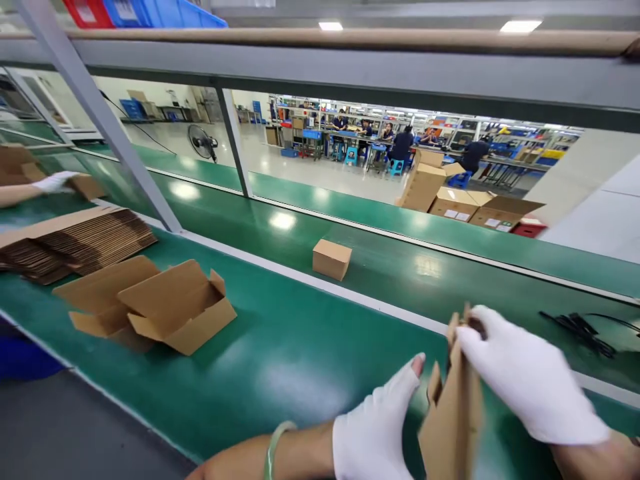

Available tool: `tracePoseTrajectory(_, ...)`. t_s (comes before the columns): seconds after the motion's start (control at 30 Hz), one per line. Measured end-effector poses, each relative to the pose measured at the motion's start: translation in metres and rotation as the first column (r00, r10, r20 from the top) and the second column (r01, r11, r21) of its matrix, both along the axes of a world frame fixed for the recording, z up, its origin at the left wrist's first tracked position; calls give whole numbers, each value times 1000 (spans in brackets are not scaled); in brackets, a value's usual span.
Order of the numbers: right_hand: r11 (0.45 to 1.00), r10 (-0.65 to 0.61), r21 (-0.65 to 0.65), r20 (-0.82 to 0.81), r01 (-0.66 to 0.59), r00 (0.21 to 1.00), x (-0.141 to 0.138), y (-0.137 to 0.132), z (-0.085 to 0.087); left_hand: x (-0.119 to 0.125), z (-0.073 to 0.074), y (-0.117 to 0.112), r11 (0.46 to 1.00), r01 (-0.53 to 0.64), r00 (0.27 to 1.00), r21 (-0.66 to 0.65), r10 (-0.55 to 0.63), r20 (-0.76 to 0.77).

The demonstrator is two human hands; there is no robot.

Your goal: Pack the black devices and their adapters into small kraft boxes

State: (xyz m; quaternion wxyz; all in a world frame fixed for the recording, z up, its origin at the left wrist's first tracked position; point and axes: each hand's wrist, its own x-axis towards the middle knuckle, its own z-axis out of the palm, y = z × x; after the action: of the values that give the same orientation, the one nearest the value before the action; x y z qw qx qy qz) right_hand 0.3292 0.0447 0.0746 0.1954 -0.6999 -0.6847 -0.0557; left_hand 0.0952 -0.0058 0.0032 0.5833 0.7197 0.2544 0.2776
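Note:
My right hand (530, 380), in a white glove with bare fingertips, grips the upper edge of a brown cardboard box (445, 427). The box is partly folded, tilted on edge and blurred, and its lower end runs out of view. Left of it is my left hand (377, 420), also gloved, with the thumb stretched up and apart from the cardboard; its other fingers are mostly hidden at the bottom edge. Two open cardboard boxes (183, 310) with raised lids stand nested together on the green work surface (285, 360) to the left.
A stack of flat cardboard (85, 240) lies at the left, near another person's gloved hand (55, 182) on a box. A closed small box (332, 259) sits on the green conveyor (370, 287) beyond the pale rail. Black cables (583, 332) lie at right. Metal posts (107, 120) rise in front.

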Motion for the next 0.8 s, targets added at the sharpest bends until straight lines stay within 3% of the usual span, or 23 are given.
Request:
tracePoseTrajectory(0.1, 964, 232, -66, -258, -256, 938, -45, 2, -1, -19, 4, -2, 988, -65, 963, -138, 99, 251)
tracePoseTrajectory(0.17, 872, 342, -118, -547, -475, 764, -59, -4, -8, -40, 7, 1, 957, -119, 896, -267, 219, 386)
tracePoseTrajectory(0.23, 780, 341, -169, -692, -603, 636, -65, -14, -19, -58, 4, 4, 910, -158, 856, -384, 320, 406)
tracePoseTrajectory(0.27, 767, 348, -184, -686, -614, 640, -66, -20, -26, -65, 1, 4, 888, -172, 851, -426, 352, 391)
tracePoseTrajectory(0.33, 847, 396, -109, -522, -519, 756, -67, -33, -38, -73, -9, 1, 858, -160, 855, -487, 367, 365)
tracePoseTrajectory(0.37, 889, 427, 9, -378, -457, 822, -67, -39, -43, -74, -14, -2, 847, -147, 856, -511, 368, 363)
tracePoseTrajectory(0.4, 890, 454, 148, -214, -430, 865, -67, -45, -47, -73, -18, -5, 835, -140, 856, -532, 372, 360)
tracePoseTrajectory(0.47, 799, 512, 314, 90, -512, 854, -65, -55, -48, -70, -24, -13, 815, -114, 860, -569, 367, 354)
tracePoseTrajectory(0.53, 726, 603, 209, 262, -655, 753, -64, -61, -45, -66, -26, -21, 796, -65, 871, -601, 340, 355)
tracePoseTrajectory(0.6, 715, 676, -23, 276, -698, 683, -65, -64, -42, -63, -27, -26, 778, -16, 884, -628, 304, 354)
tracePoseTrajectory(0.63, 695, 714, -129, 240, -707, 658, -66, -65, -42, -63, -28, -28, 772, -8, 893, -636, 293, 343)
tracePoseTrajectory(0.7, 603, 793, -277, 107, -748, 600, -69, -66, -44, -64, -31, -30, 777, -50, 914, -628, 289, 285)
tracePoseTrajectory(0.8, 468, 837, -339, -126, -816, 533, -74, -66, -50, -68, -34, -29, 851, -174, 955, -495, 269, 127)
